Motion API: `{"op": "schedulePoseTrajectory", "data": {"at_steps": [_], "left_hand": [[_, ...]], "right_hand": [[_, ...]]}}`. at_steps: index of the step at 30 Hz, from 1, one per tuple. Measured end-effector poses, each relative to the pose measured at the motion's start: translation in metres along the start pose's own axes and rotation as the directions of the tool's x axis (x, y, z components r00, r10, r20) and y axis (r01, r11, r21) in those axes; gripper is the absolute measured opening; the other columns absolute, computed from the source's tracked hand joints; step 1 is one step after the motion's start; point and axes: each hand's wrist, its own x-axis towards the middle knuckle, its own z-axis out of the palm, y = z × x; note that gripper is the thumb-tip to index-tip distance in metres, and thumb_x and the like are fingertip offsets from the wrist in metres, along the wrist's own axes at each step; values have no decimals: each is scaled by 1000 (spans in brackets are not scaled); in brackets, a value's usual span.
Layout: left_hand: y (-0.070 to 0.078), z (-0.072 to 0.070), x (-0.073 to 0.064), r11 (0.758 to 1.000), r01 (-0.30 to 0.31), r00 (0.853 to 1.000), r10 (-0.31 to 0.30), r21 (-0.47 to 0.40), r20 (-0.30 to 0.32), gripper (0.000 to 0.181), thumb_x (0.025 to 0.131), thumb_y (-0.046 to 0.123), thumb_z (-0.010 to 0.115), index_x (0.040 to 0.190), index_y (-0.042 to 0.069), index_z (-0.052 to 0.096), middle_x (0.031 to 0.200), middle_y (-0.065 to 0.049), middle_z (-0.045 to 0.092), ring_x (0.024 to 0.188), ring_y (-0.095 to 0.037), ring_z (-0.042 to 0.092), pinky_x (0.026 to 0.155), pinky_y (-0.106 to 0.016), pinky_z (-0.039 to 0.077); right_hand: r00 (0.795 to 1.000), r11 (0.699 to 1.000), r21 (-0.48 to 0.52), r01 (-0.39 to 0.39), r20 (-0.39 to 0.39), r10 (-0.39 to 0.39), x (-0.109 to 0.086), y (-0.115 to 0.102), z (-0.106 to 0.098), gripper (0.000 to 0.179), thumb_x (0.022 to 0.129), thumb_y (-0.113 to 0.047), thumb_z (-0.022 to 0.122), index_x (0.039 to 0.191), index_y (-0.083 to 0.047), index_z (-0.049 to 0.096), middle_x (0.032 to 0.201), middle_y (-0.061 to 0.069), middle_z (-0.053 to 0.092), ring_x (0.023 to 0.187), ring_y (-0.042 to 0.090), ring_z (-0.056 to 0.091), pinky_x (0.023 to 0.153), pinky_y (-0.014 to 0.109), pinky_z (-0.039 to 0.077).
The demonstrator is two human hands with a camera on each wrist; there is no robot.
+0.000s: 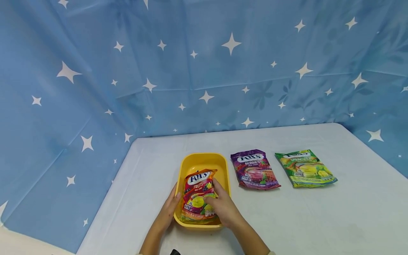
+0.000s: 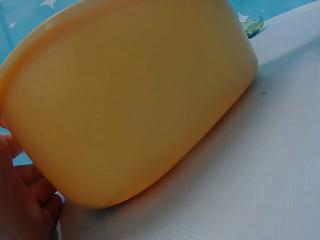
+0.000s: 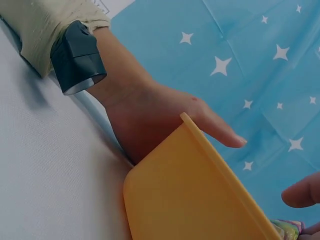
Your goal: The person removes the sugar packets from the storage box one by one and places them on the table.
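Note:
A yellow plastic basin (image 1: 204, 158) sits on the table, with a red and orange Fox's Fruits candy bag (image 1: 198, 198) inside it. My left hand (image 1: 169, 208) holds the basin's left side. In the right wrist view, that hand's thumb reaches over the rim; the left wrist view shows its fingers (image 2: 37, 187) against the outer wall. My right hand (image 1: 227, 209) grips the candy bag by its right edge, thumb on the printed front and fingers partly hidden behind. Only the right thumb (image 3: 302, 191) and a fingertip appear in the right wrist view.
Right of the basin lies a purple Fox's Berries bag (image 1: 255, 170) on the white table (image 1: 306, 219). Farther right is a green Fox's Spring Tea bag (image 1: 306, 169). A blue star-patterned curtain (image 1: 204, 71) hangs behind and along the left side.

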Motion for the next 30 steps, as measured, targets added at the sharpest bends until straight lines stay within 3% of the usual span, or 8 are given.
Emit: {"op": "schedulePoseTrajectory", "data": {"at_steps": [6,13,24,30], "left_hand": [[0,0,2,1000,-9,1000,9,25,-1,56,99,35,27,148,13,10,153,-16,12,139,-38,11,109,-58,12],[-1,0,1,998,-27,1000,28,51,-11,55,100,33,26,148,12,11,153,-17,11,139,-38,9,109,-59,7],[3,-1,3,999,-21,1000,21,48,-1,57,99,35,26,148,12,9,153,-17,7,140,-38,4,108,-59,4],[2,-1,1,999,0,1000,0,38,18,60,99,36,27,147,7,7,152,-20,8,139,-40,5,108,-58,5]], "right_hand": [[999,999,-54,6,48,-4,-1,1,-1,74,88,-9,55,148,-14,12,148,21,24,127,43,35,100,58,33],[996,996,-63,64,64,-60,-1,2,1,73,88,2,48,148,-19,13,150,19,19,129,43,33,102,57,31],[996,995,39,89,-3,-89,-3,5,2,73,86,4,48,146,-25,21,152,10,22,122,33,45,93,45,46],[995,982,159,100,-32,-96,-2,5,-3,73,85,7,46,146,-22,20,151,10,23,126,36,41,100,46,40]]}}
